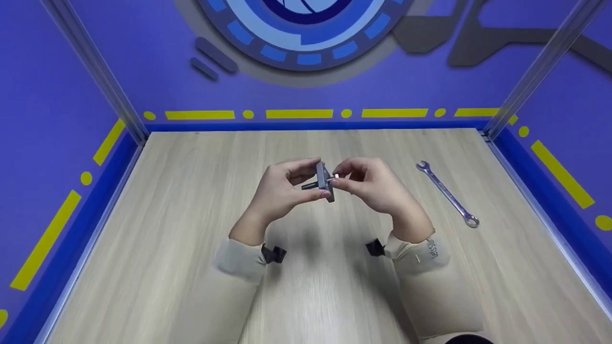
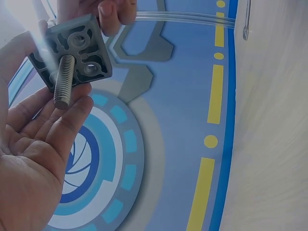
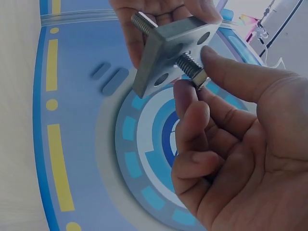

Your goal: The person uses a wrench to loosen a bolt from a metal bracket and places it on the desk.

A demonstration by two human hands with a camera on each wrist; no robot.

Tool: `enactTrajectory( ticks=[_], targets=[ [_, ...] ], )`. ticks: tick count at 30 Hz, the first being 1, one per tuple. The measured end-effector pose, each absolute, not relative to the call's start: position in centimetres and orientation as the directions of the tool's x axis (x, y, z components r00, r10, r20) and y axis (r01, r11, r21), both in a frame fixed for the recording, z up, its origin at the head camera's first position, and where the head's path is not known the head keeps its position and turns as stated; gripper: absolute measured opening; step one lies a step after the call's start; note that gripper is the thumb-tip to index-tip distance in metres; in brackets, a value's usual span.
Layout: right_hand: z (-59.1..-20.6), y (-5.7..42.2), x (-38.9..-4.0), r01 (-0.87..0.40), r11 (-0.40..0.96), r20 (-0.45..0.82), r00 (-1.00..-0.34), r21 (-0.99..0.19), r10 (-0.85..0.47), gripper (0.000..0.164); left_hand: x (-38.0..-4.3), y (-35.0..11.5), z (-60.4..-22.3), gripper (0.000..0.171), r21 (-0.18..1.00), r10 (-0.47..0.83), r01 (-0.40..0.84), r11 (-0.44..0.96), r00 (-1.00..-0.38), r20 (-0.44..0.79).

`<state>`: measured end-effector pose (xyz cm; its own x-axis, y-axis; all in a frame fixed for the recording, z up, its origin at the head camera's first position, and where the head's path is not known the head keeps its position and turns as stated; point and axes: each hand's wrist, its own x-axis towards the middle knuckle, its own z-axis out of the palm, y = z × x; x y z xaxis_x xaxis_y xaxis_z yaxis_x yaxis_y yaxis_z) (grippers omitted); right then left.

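My left hand (image 1: 282, 188) holds a grey square plate (image 1: 321, 176) by its edges, above the table. In the right wrist view the plate (image 3: 163, 60) shows a flat face with round holes. A bolt (image 3: 189, 65) stands out of that face, and my right hand (image 3: 240, 130) pinches its head between thumb and index finger. From the plate's ribbed back a threaded shank (image 2: 65, 82) sticks out, seen in the left wrist view beside the fingers of my left hand (image 2: 41, 139). My right hand (image 1: 375, 184) is close against the plate's right side in the head view.
A combination wrench (image 1: 447, 193) lies on the wooden table (image 1: 191, 200), to the right of my hands. Blue printed walls (image 1: 306, 98) enclose the back and both sides, with metal posts (image 1: 540, 71) at the corners. A dark round object (image 1: 468, 339) shows at the bottom edge.
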<state>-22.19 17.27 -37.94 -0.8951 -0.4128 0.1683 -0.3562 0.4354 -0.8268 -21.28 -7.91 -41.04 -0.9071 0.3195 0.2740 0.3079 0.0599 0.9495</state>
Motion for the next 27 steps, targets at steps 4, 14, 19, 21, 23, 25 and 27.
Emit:
enactTrajectory(
  ticks=[4, 14, 19, 21, 23, 25, 27],
  targets=[
    [-38.02, 17.25, -22.02, -0.419, 0.401, 0.238, -0.872, -0.814, -0.428, 0.017, -21.35, -7.98, -41.11, 0.075, 0.951, 0.318, 0.306, 0.05, -0.907, 0.276],
    [-37.94, 17.65, -22.07, -0.412, 0.392, 0.237, -0.875, -0.823, -0.422, 0.032, -21.25, -8.03, -40.97, 0.074, 0.949, 0.32, 0.309, 0.067, -0.907, 0.273],
    [-37.94, 17.44, -22.26, -0.313, 0.456, 0.147, -0.921, -0.833, -0.362, 0.026, -21.21, -7.98, -40.95, 0.074, 0.948, 0.321, 0.312, 0.066, -0.906, 0.276],
    [-38.01, 17.31, -22.34, -0.281, 0.477, 0.115, -0.93, -0.833, -0.348, 0.039, -21.23, -7.93, -40.98, 0.074, 0.948, 0.323, 0.311, 0.063, -0.906, 0.276],
    [-38.13, 17.26, -22.41, -0.263, 0.496, 0.093, -0.936, -0.827, -0.341, 0.048, -21.24, -7.88, -41.01, 0.074, 0.948, 0.324, 0.31, 0.067, -0.905, 0.274],
    [-38.13, 17.21, -22.42, -0.261, 0.494, 0.088, -0.934, -0.829, -0.347, 0.047, -21.26, -7.85, -41.04, 0.074, 0.95, 0.326, 0.306, 0.066, -0.906, 0.27],
    [-38.11, 17.24, -22.42, -0.274, 0.492, 0.097, -0.93, -0.827, -0.355, 0.043, -21.27, -7.84, -41.07, 0.074, 0.95, 0.326, 0.305, 0.067, -0.906, 0.268]
  ],
)
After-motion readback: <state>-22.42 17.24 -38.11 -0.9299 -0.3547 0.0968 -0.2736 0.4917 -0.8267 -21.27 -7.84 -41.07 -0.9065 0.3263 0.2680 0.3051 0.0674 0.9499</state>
